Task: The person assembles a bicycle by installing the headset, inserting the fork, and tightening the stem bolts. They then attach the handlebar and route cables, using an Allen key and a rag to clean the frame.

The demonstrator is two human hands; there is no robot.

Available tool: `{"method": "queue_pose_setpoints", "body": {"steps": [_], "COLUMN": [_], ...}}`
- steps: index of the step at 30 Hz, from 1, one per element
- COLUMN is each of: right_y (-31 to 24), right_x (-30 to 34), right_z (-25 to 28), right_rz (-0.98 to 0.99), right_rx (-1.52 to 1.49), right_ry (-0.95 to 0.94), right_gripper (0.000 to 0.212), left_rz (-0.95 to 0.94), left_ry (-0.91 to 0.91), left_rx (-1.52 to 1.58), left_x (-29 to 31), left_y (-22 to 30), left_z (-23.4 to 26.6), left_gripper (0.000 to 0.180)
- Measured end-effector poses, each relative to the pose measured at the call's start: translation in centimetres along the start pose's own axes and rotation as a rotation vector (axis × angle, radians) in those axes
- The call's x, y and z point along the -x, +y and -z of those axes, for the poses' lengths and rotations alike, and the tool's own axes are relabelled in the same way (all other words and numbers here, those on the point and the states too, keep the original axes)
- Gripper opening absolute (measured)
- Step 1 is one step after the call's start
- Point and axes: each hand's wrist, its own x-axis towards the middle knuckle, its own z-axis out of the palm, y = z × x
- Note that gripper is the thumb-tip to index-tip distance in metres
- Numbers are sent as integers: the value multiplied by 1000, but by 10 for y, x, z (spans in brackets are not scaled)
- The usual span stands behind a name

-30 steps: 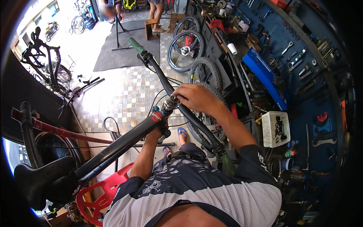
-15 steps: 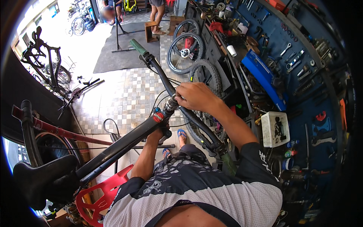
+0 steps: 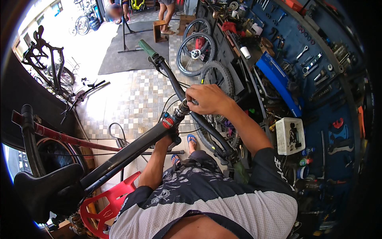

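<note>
A black bicycle frame (image 3: 129,150) runs slantwise from a dark saddle (image 3: 43,189) at lower left up to the stem (image 3: 183,109) and the black handlebar (image 3: 173,79), which has green grips (image 3: 147,48). My right hand (image 3: 210,98) is over the stem where it meets the bar, its fingers bent together there. Whatever lies between those fingertips is hidden. Beneath the front of the frame, by the red badge, is my left hand (image 3: 164,142); the tube covers its fingers. Thin black cables loop around the stem.
On the right, a workbench carries a blue tray-like piece (image 3: 278,81) and a white basket (image 3: 289,136) of small parts, beside a tool board (image 3: 318,95). Wheels (image 3: 195,54) lean against the bench. A red plastic stool (image 3: 109,207) stands lower left. Other people's legs show far off.
My right hand has shifted very slightly while staying at the stem. The view has tilted a little; the bicycle and my left hand look otherwise the same.
</note>
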Motion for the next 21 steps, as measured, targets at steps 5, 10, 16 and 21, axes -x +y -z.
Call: {"method": "queue_pose_setpoints", "body": {"steps": [5,10,16,21], "right_y": [1,4,2,1], "right_x": [-9,-7,-8,-3], "right_z": [-9,-9,-11,-7], "right_rz": [-123,-13,-127,-74], "right_rx": [123,6,118,-15], "right_ry": [-237,-35,-224,-99], "right_gripper": [30,37,36,38], "left_rz": [-29,-127,-79,-77], "left_ry": [64,64,74,65], "left_rx": [-5,-272,-69,-41], "left_x": [2,5,7,9], "left_y": [-2,-3,-1,0], "left_z": [-1,-3,-8,-10], "left_gripper": [29,24,22,23]}}
